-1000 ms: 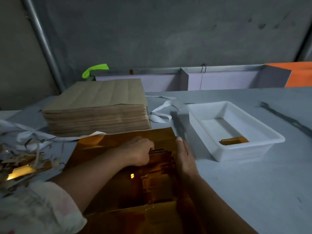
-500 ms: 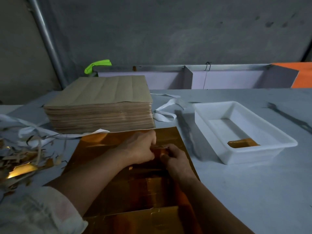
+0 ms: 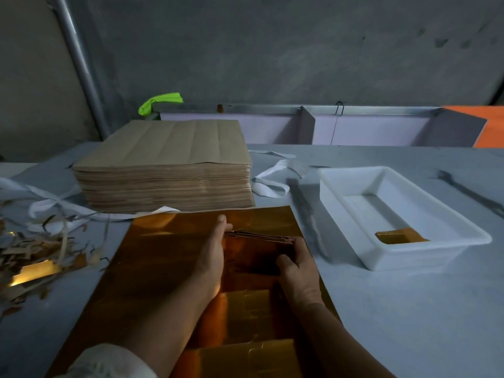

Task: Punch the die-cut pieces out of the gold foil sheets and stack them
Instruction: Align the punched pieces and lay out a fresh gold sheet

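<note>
Gold foil covers the big sheet (image 3: 163, 257) that lies flat on the grey table (image 3: 395, 317), right in front of the person. Thin cut lines show in the near part of the sheet, close to the wrists.

Both hands hold a small stack of gold pieces (image 3: 259, 252) just above the sheet, near its far right corner. The stack stands on its edge, with its thin top edges lined up. The left hand (image 3: 214, 252) grips the left end of the stack, with the thumb pointing up beside it. Its fingers seem to wrap round the back, but they are hard to see. The right hand (image 3: 300, 271) grips the right end, with the thumb on the front face and the fingers curled over the top corner. A pale sleeve (image 3: 109, 361) covers the left arm at the bottom edge.

Just behind the sheet sits a tall pile of brown paper (image 3: 163, 165). To the right, a white plastic tray (image 3: 341, 186) rests on the table, apart from the sheet. One gold piece (image 3: 398, 237) lies flat in the near end of the tray.

On the left is a heap of brown and gold scraps (image 3: 32, 257). White straps (image 3: 270, 184) lie between the brown pile and the tray. A bright green cloth (image 3: 161, 102) sits at the back, near a grey pipe (image 3: 79, 64).
</note>
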A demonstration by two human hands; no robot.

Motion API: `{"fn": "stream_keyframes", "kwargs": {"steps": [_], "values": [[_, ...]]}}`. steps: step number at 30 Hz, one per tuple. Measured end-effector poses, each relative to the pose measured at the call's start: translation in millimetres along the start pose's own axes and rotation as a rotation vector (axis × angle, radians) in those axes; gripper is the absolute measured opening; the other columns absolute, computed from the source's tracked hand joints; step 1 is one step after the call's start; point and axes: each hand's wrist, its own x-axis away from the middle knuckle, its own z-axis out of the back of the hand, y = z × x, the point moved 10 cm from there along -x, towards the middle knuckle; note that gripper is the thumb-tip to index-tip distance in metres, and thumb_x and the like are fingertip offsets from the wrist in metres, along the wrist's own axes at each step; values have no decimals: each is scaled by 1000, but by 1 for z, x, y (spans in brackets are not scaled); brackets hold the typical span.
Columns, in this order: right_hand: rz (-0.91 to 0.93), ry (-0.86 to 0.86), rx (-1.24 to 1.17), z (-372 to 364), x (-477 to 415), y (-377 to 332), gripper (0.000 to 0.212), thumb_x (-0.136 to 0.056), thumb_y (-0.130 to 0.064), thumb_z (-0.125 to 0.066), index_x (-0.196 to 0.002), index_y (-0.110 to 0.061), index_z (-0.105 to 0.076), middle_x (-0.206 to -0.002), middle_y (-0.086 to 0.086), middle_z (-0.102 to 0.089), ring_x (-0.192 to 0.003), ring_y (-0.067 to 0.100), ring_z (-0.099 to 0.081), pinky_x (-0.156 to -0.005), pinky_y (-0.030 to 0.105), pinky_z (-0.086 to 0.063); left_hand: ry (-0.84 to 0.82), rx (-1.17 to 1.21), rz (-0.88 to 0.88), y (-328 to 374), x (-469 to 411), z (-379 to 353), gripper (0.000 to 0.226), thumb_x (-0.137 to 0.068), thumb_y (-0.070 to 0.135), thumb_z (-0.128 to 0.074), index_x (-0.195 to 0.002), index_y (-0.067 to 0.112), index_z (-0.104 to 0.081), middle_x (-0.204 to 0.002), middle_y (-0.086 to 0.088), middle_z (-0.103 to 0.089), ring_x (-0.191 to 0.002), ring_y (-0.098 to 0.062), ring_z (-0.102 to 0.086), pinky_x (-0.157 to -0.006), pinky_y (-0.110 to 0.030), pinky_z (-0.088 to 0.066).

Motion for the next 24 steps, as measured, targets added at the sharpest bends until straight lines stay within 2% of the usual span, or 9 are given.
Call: {"fn": "stream_keyframes", "kwargs": {"steps": [3,5,8,9,13,17,20,22,24], "values": [[25,17,11,1,0,-2,28,-91,-14,-51,-107,-38,-51,-108,-11,-64,-102,10,-59,-94,39,-49,-29,47,54,-11,6,-16,72,-67,84,-41,-120,39,-60,-130,-12,-59,-118,-34,-56,-98,-58,-44],[17,36,4,3,0,0,33,-92,-8,-51,-113,-34,-50,-110,-10,-63,-105,11,-58,-97,40,-50,-30,80,73,-18,4,-21,72,-71,84,-43,-124,38,-58,-124,-11,-63,-111,-33,-60,-92,-55,-50],[26,66,11,7,0,1,30,-92,-5,-48,-101,-33,-52,-102,-9,-66,-97,11,-61,-89,35,-53,-14,127,78,-16,1,-18,58,-75,81,-44,-107,37,-63,-100,-7,-70,-93,-26,-66,-68,-38,-53],[23,80,16,9,-1,2,29,-92,-4,-46,-97,-33,-52,-99,-9,-66,-94,12,-62,-86,34,-53,-15,125,58,-13,-1,-16,58,-75,80,-43,-104,34,-64,-99,-7,-71,-92,-26,-66,-66,-36,-51],[16,97,23,10,-1,4,29,-95,-5,-44,-93,-33,-51,-98,-13,-64,-94,8,-60,-88,33,-51,-35,141,-13,-1,-2,-11,57,-93,68,-33,-112,25,-65,-110,-4,-70,-102,-23,-65,-71,-34,-48],[36,99,68,8,-3,3,32,-97,-5,-44,-93,-37,-48,-100,-14,-61,-95,7,-59,-92,35,-51,-88,112,-29,0,-3,-12,55,-96,65,-28,-114,28,-66,-103,-1,-73,-103,-19,-65,-72,-33,-46],[57,119,107,9,-5,3,27,-102,-13,-43,-92,-38,-45,-98,-15,-60,-93,5,-58,-93,35,-51,-108,110,-25,-3,-6,-9,50,-100,57,-27,-115,28,-65,-116,-3,-69,-113,-19,-60,-91,-36,-45],[65,135,110,11,-7,4,22,-104,-18,-42,-93,-37,-46,-98,-14,-60,-91,4,-57,-92,35,-51,-112,110,-2,-7,-9,-5,42,-103,48,-30,-113,28,-65,-119,-1,-65,-121,-20,-54,-105,-36,-38],[64,144,91,13,-7,6,16,-105,-20,-42,-103,-35,-48,-103,-11,-61,-94,8,-58,-94,35,-50,-117,76,26,-10,-12,-2,33,-104,35,-34,-114,28,-65,-115,0,-64,-123,-22,-52,-106,-35,-37]]}}
